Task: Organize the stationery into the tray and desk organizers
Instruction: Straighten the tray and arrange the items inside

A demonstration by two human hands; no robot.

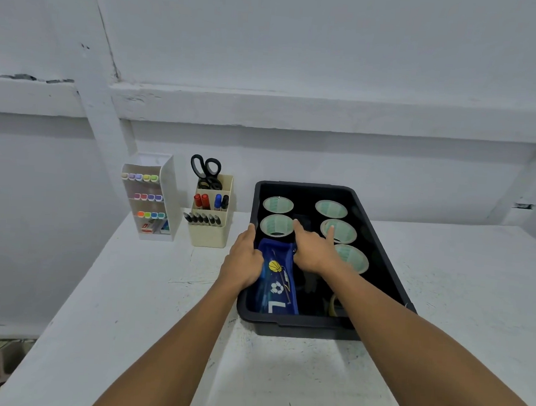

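Note:
A black tray (380, 241) sits on the white table. Inside it lie several tape rolls (277, 204) and a blue pencil pouch (279, 282) printed with balls, along the tray's left side. My left hand (244, 258) grips the pouch's left edge, against the tray's left wall. My right hand (312, 249) rests on the pouch's upper right corner with fingers spread, the index finger pointing at a tape roll (338, 230). My right forearm hides part of another roll (352, 258).
A white tiered organizer (154, 196) holds coloured highlighters. A beige organizer (211, 218) holds black scissors (206, 171), red, blue and black markers and dark pens. Both stand left of the tray by the wall. A pale ring (332, 305) lies in the tray's near corner.

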